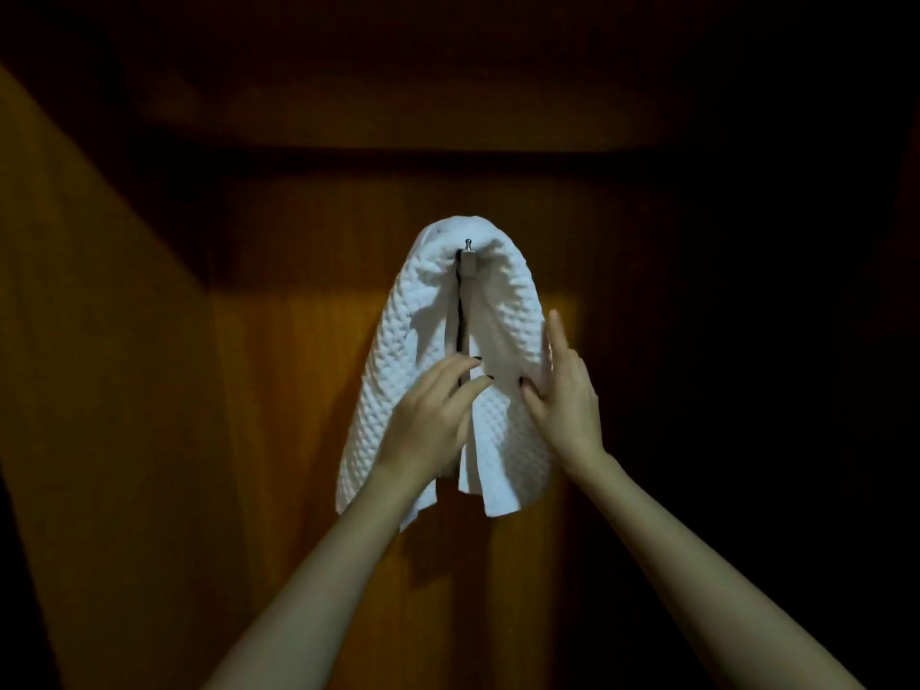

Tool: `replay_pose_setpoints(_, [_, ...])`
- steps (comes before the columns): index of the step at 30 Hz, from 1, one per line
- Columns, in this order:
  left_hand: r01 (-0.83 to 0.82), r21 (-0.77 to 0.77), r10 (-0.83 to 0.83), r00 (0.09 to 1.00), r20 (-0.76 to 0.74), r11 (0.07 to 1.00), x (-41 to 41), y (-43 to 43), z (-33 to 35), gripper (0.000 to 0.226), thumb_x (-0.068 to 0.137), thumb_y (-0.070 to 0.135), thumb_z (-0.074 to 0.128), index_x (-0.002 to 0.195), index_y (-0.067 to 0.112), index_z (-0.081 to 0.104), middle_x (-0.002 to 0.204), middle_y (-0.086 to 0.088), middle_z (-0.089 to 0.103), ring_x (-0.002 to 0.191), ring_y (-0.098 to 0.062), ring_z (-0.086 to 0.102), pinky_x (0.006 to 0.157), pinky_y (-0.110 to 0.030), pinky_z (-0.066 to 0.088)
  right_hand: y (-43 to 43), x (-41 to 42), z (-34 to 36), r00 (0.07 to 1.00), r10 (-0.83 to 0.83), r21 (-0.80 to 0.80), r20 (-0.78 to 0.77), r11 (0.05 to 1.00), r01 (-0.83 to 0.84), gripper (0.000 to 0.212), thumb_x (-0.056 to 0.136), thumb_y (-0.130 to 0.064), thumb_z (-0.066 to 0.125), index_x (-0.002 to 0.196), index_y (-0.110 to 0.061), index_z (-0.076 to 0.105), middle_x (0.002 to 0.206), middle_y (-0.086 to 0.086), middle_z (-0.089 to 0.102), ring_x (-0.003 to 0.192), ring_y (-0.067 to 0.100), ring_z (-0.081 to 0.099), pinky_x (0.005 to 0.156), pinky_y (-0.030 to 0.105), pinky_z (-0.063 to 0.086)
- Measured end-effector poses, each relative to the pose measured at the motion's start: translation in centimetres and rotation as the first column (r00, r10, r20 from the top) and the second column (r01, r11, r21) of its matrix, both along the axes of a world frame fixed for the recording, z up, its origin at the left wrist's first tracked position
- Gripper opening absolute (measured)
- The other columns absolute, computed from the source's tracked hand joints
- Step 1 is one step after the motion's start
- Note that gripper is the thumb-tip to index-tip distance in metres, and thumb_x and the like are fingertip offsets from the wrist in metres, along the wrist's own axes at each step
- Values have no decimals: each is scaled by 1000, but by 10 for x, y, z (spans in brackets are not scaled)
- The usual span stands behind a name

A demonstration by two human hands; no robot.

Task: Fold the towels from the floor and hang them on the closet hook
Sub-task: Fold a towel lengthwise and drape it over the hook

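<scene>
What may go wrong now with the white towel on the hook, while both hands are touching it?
1. The towel hangs over a small metal hook. A downward pull from the left hand or right hand might slide it off.
2. The two halves hang unevenly, the left one lower, so the weight may slowly drag the towel to that side.
3. The closet is dark, so a poor catch is hard to notice.

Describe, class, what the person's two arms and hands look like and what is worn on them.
Both forearms are bare, with no sleeves, watch or bracelet visible. The left hand and the right hand are gloveless and show no rings. The fingernails wear dark polish, which looks black in the dim light.
</scene>
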State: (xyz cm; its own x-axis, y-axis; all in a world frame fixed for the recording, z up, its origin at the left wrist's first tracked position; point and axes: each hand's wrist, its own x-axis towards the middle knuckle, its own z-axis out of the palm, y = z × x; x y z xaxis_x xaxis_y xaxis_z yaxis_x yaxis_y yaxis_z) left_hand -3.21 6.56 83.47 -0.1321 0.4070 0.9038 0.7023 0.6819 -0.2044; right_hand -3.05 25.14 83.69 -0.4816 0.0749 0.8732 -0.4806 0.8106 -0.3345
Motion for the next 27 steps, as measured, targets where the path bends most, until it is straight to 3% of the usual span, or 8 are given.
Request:
replay_pose_setpoints(3, [174,285,-283,870,403,942,6,27,-3,47,95,13,53,141,21,45,145,3,46,129,-6,45,101,-28,46,6,1,-6,994,67,-86,87,994,-60,87,90,-17,63,155,-30,6,119,4,53,106,16,51,89,35,47])
replay_pose_setpoints(5, [258,432,-464,739,488,864,10,53,8,63,95,37,53,149,40,20,153,21,26,131,16,26,99,-2,31,8,6,-12,991,124,-57,56,991,-120,72,91,-19,59,153,-23,24,119,-1,52,102,11,50,88,34,48])
replay_pose_setpoints(7, [298,516,-553,695,459,803,13,75,22,76,90,49,55,146,52,4,149,38,7,130,26,11,94,7,20,7,14,-13,976,218,-112,-12,969,-218,73,91,-16,59,152,-34,23,129,-19,45,111,2,49,91,23,46])
replay_pose_setpoints(9, [275,535,-536,728,427,799,12,89,31,82,87,48,58,145,53,0,147,40,3,133,22,6,103,-5,18,12,22,-12,961,267,-191,-64,942,-275,84,91,-10,63,149,-49,15,134,-31,37,121,-7,45,97,18,45])
replay_pose_setpoints(13, [347,592,-637,662,395,728,2,103,35,84,90,38,61,148,47,1,154,32,2,141,11,2,110,-12,15,38,30,-2,970,240,-214,-42,946,-243,91,91,-8,61,144,-61,10,121,-1,57,104,9,60,87,28,52])
replay_pose_setpoints(19, [376,695,-740,580,339,613,4,119,29,84,92,45,55,140,58,-13,137,54,-10,133,23,-1,102,3,13,48,32,-13,931,357,-292,77,901,-321,99,90,-14,67,149,-54,-2,113,-35,63,109,1,64,83,10,50])
replay_pose_setpoints(23, [354,696,-731,577,363,625,4,125,-1,88,93,36,57,139,54,-16,130,60,-10,125,32,2,97,6,17,43,39,-29,952,253,-156,172,961,-227,100,91,-17,66,149,-51,-8,132,-15,57,114,2,60,92,14,48])
replay_pose_setpoints(27, [352,712,-722,619,310,608,3,126,-16,91,90,15,63,152,23,-4,129,62,4,117,37,16,87,10,24,34,39,-46,951,240,-155,192,965,-212,84,92,-20,66,155,-29,11,154,-3,36,137,5,40,111,27,39])
